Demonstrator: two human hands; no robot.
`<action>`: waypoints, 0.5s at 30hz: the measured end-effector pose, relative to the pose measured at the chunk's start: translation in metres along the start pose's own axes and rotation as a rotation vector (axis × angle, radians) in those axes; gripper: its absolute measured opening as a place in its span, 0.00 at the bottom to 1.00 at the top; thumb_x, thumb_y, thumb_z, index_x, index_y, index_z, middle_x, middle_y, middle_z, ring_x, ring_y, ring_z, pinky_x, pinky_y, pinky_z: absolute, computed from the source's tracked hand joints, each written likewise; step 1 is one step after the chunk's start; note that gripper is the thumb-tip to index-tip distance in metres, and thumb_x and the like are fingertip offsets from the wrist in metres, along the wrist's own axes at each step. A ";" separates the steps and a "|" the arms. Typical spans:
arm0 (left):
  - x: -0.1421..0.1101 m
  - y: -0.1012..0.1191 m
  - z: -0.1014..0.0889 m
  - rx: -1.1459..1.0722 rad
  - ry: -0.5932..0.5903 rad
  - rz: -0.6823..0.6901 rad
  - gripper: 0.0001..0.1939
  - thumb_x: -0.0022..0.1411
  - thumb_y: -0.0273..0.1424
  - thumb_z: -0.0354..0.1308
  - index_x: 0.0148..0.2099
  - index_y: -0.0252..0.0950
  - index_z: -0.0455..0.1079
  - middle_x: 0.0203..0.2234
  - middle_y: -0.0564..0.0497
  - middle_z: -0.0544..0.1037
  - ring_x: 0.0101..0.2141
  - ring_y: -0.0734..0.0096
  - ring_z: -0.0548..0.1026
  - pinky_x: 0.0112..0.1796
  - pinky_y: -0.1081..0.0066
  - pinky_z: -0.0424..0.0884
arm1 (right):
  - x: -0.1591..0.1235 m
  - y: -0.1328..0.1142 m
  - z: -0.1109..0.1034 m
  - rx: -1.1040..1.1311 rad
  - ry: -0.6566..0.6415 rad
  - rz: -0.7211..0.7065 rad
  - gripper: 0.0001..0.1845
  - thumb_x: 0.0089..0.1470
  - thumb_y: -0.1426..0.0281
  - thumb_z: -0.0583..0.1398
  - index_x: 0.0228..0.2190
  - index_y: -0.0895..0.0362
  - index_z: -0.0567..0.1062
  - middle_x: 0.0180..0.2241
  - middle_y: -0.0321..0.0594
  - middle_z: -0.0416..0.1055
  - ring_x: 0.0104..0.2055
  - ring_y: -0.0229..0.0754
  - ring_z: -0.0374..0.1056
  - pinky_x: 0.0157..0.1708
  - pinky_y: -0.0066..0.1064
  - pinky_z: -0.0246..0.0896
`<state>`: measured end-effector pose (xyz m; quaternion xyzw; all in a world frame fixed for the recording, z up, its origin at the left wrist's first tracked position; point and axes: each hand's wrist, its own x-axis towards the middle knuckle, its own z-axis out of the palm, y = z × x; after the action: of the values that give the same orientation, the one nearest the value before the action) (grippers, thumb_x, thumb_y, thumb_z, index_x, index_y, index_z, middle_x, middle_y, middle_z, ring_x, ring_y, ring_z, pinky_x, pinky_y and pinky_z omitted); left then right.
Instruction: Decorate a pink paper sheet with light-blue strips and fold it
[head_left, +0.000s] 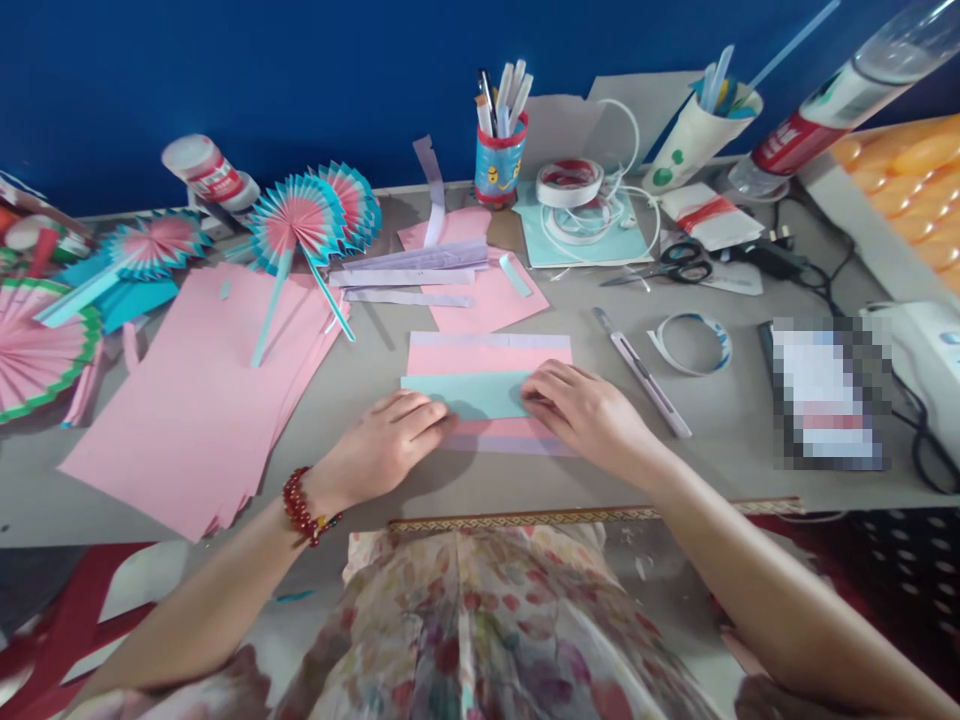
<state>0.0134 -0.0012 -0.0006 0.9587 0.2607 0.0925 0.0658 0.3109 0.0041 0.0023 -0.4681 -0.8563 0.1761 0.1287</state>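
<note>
head view: pale blue paper strip (480, 398) lies between left grip (382, 440) and right grip (596, 408), over pink paper (487, 358). fingers bunched together at each end; pinched or merely pressed, cannot tell. risks: uneven hand pressure could skew or crease the strip; rightward elbow drift could knock the craft knife (643, 372), beside the right grip.

A craft workspace, shown by the desk (360, 490) with paper fans (296, 215), scissors (686, 262) and tape rolls (570, 185).
</note>
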 end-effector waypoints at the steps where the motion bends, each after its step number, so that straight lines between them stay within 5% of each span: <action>1: 0.002 0.002 0.000 0.020 -0.015 -0.002 0.16 0.72 0.21 0.45 0.54 0.33 0.71 0.47 0.44 0.74 0.50 0.62 0.70 0.55 0.61 0.63 | -0.001 0.000 0.002 -0.030 0.012 -0.015 0.10 0.65 0.71 0.52 0.40 0.55 0.73 0.40 0.43 0.71 0.42 0.44 0.67 0.43 0.33 0.58; 4: 0.012 0.009 0.000 0.104 -0.081 -0.014 0.16 0.74 0.30 0.47 0.57 0.33 0.69 0.45 0.44 0.74 0.47 0.60 0.69 0.50 0.60 0.64 | -0.004 -0.004 0.005 -0.156 0.023 -0.047 0.14 0.64 0.75 0.51 0.45 0.55 0.74 0.42 0.44 0.71 0.43 0.45 0.66 0.43 0.34 0.58; 8: 0.025 0.017 0.000 0.192 -0.133 -0.017 0.30 0.70 0.48 0.51 0.66 0.36 0.61 0.41 0.44 0.72 0.43 0.57 0.68 0.45 0.60 0.64 | -0.008 -0.020 0.007 -0.332 -0.004 -0.066 0.17 0.62 0.76 0.53 0.48 0.52 0.75 0.46 0.44 0.73 0.43 0.48 0.65 0.42 0.38 0.58; 15: 0.028 0.028 0.002 0.230 -0.100 -0.074 0.35 0.67 0.53 0.51 0.66 0.35 0.62 0.44 0.42 0.72 0.43 0.54 0.68 0.48 0.56 0.63 | -0.029 -0.051 0.020 -0.338 0.087 -0.041 0.21 0.64 0.72 0.55 0.57 0.56 0.71 0.62 0.41 0.66 0.60 0.53 0.60 0.63 0.50 0.49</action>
<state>0.0512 -0.0115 0.0064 0.9531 0.3011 0.0114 -0.0284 0.2795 -0.0494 0.0038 -0.4728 -0.8767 0.0067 0.0886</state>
